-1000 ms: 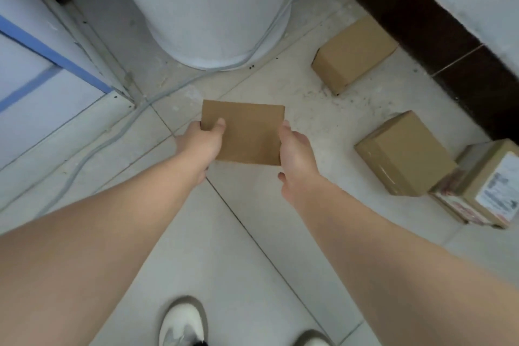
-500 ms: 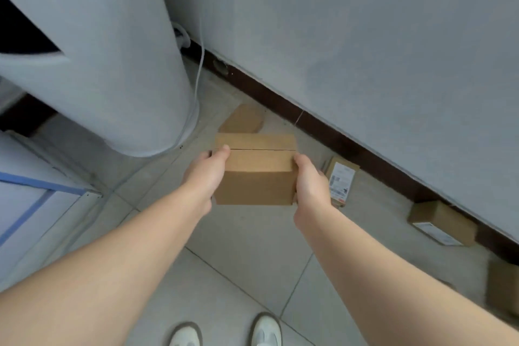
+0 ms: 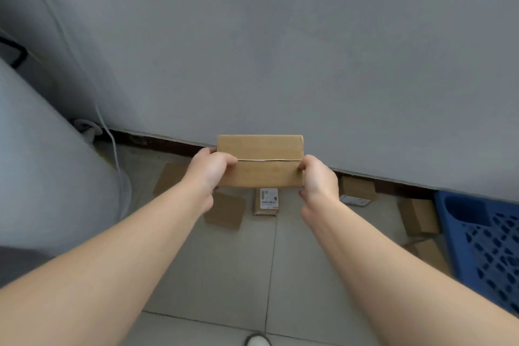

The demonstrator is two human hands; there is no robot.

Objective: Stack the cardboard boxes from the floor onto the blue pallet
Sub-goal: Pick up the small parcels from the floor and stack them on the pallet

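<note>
Gripping the cardboard box (image 3: 261,160) by its two short ends, the left hand (image 3: 209,170) and right hand (image 3: 318,180) curl their fingers round the edges, probably to keep it level in the air for the carry to the blue pallet (image 3: 488,247) at the lower right. The box is plain brown and oblong, with a thin seam across its face. More boxes, among them a labelled box (image 3: 266,201), lie on the floor (image 3: 224,275) beneath.

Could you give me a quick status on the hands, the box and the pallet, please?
Left hand and right hand grip the cardboard box by its ends, aloft. Blue pallet to the right, not reached. Loose boxes lie beside it.
</note>
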